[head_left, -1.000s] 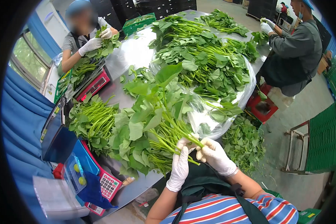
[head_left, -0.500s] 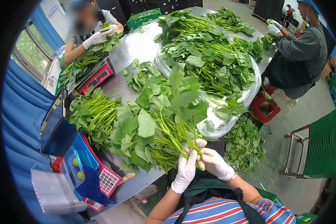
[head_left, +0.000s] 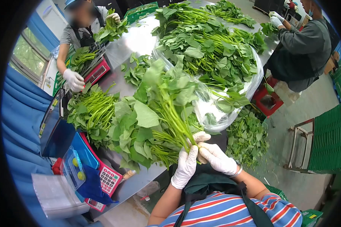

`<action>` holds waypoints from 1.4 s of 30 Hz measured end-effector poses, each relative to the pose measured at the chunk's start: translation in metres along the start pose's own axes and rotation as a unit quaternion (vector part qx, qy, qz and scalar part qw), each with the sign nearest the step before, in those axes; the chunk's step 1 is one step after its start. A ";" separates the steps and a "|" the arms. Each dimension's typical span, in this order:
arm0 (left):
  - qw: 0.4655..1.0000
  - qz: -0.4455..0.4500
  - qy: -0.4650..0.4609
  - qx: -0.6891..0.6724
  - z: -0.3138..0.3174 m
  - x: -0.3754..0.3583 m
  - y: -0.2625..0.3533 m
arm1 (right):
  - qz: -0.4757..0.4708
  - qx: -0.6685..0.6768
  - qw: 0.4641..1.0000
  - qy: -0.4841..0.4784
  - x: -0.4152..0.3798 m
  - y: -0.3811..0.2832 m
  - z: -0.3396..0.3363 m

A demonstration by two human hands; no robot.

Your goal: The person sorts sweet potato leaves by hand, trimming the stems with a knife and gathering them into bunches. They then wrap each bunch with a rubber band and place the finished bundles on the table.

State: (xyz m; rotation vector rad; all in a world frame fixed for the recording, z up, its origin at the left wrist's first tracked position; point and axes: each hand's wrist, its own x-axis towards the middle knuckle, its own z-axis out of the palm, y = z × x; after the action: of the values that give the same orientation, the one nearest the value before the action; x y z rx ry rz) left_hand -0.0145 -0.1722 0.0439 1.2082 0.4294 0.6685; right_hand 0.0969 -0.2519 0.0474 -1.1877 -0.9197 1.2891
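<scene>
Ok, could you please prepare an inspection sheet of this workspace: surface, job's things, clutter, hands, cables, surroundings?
Surface: metal table, largely covered by greens.
Job's things: leafy stems in hand; large pile of greens on the table, with clear plastic along its edge.
Clutter: pink keypad, blue cloth and clear plastic box crowded together at the left.
Hands: left hand and right hand, both in white gloves, grip the stem ends.
Cables: nothing seen.
Surroundings: one co-worker far left, another co-worker far right; red stool beside the table; blue curtain at left.
</scene>
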 end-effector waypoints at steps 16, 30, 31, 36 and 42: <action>0.995 -0.016 0.044 -0.086 -0.012 0.006 0.005 | -0.146 -0.390 0.906 -0.069 0.009 -0.008 -0.003; 0.978 0.105 0.173 -0.047 -0.054 -0.003 0.030 | -0.089 -0.530 0.822 0.186 0.102 0.023 -0.027; 0.981 0.101 0.167 -0.024 -0.053 -0.002 0.027 | -0.094 -0.537 0.815 0.194 0.103 0.022 -0.024; 0.975 0.109 0.180 0.064 -0.052 0.000 0.019 | -0.157 -0.510 0.828 0.173 0.106 0.019 -0.030; 0.977 0.104 0.175 0.068 -0.050 0.001 0.022 | -0.172 -0.476 0.829 0.238 0.124 0.023 -0.018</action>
State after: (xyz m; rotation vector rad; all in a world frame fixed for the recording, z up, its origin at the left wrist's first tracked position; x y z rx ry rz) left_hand -0.0510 -0.1319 0.0489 1.2790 0.6565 1.0551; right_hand 0.1225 -0.1343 0.0072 -1.8689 -1.3563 0.1333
